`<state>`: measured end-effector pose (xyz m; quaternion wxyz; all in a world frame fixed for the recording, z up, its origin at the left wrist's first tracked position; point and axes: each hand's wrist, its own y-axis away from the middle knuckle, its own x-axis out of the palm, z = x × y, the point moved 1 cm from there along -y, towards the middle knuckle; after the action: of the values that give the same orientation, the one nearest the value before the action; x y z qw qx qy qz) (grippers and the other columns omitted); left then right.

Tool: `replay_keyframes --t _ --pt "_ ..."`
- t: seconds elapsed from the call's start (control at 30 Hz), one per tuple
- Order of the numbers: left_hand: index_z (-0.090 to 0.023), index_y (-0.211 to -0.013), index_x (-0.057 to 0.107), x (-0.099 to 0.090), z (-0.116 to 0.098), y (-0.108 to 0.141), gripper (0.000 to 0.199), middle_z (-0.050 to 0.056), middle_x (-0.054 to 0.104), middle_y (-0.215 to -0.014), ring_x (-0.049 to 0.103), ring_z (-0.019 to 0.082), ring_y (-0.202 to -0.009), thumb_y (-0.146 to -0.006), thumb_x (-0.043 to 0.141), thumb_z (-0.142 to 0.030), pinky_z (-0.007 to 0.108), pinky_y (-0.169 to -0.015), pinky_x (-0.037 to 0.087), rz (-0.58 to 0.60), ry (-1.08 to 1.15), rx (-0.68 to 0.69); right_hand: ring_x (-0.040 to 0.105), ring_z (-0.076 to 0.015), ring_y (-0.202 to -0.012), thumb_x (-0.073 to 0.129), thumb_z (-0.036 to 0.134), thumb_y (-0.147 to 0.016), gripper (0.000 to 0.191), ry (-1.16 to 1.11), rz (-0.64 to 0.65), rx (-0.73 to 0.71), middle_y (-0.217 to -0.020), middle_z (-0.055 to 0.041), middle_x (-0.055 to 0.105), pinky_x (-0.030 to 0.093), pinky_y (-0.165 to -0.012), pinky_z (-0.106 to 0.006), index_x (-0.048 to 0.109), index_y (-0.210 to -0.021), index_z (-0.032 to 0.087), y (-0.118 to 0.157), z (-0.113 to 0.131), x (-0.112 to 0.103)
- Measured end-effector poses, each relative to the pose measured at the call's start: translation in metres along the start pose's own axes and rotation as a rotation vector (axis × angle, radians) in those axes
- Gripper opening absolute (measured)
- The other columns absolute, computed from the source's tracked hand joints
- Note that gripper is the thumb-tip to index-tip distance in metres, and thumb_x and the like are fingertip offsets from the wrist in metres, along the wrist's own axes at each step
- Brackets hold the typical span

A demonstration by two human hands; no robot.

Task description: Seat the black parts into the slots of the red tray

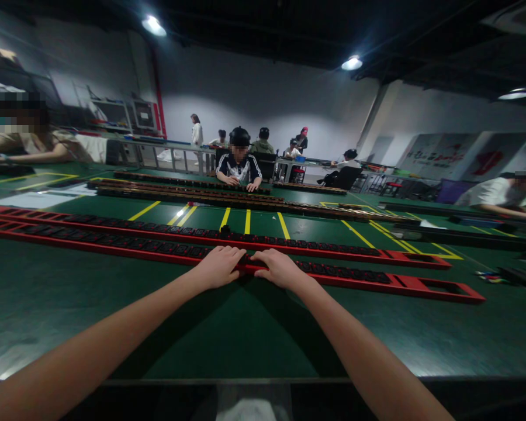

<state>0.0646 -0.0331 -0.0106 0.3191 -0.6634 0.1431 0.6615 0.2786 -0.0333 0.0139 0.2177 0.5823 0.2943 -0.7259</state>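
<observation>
A long red rail point(414, 287) lies across the green table in front of me, its channel lined with several square black parts point(346, 272). My left hand point(219, 267) and my right hand point(279, 268) meet near the rail's middle, a small gap between them. On both, the fingers curl over the top and the thumb sits by the near side. My palms and fingers hide what lies beneath them. Just behind runs a second red rail point(440, 264) with similar black parts. A small black piece point(225, 230) stands up from that second rail.
Beyond the rails, yellow tape lines point(248, 222) mark the green table point(193, 333). Long dark strips point(188, 193) lie farther back, where a person in a striped jacket point(241, 166) works. White sheets point(48, 197) lie left; cables point(491, 277) lie right. Other people sit on both sides.
</observation>
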Motion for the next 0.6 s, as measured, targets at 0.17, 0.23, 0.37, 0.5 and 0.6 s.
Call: replay_keyframes --t 0.17,0.23,0.37,0.5,0.6 --pt "-0.014 -0.139 0.049 -0.0001 0.0001 0.0004 0.053 0.014 0.063 -0.131 0.059 0.03 -0.117 -0.091 0.055 -0.036 0.043 -0.1 0.043 -0.003 0.009 -0.002 0.06 -0.0269 -0.113 0.07 0.031 -0.089 0.041 0.003 0.012 0.0 -0.121 -0.0123 0.067 0.046 -0.097 -0.038 0.061 -0.127 0.02 0.0014 0.003 -0.0021" --pt "-0.014 -0.139 0.048 -0.0005 0.0001 0.0005 0.053 0.013 0.063 -0.131 0.059 0.03 -0.117 -0.091 0.054 -0.036 0.043 -0.099 0.044 -0.003 0.018 0.001 0.06 -0.0272 -0.115 0.07 0.03 -0.089 0.041 0.0 0.016 0.006 -0.122 -0.0128 0.066 0.047 -0.097 -0.039 0.06 -0.128 0.02 0.0019 0.0039 -0.0026" --pt "-0.015 -0.137 0.05 -0.0008 0.0008 0.0005 0.05 0.014 0.063 -0.13 0.058 0.03 -0.119 -0.092 0.054 -0.037 0.043 -0.1 0.043 -0.002 0.039 0.006 0.061 -0.0277 -0.113 0.072 0.031 -0.087 0.044 -0.011 0.005 0.021 -0.121 -0.0125 0.066 0.048 -0.094 -0.039 0.058 -0.128 0.022 0.0023 0.004 -0.0024" --pt "-0.016 -0.135 0.051 -0.0004 0.0011 0.0002 0.05 0.014 0.064 -0.129 0.059 0.03 -0.119 -0.091 0.056 -0.038 0.043 -0.099 0.043 0.004 0.036 0.002 0.061 -0.0271 -0.111 0.072 0.031 -0.087 0.042 -0.014 0.009 0.036 -0.119 -0.011 0.066 0.048 -0.093 -0.038 0.059 -0.125 0.023 0.0019 0.0047 -0.0033" --pt "-0.016 -0.138 0.049 -0.0004 0.0006 -0.0002 0.052 0.014 0.064 -0.129 0.059 0.03 -0.117 -0.092 0.054 -0.038 0.043 -0.098 0.043 0.006 0.029 -0.004 0.061 -0.0266 -0.11 0.073 0.031 -0.086 0.04 -0.018 0.014 0.043 -0.119 -0.0104 0.066 0.048 -0.092 -0.038 0.059 -0.123 0.023 0.002 0.0051 -0.0038"
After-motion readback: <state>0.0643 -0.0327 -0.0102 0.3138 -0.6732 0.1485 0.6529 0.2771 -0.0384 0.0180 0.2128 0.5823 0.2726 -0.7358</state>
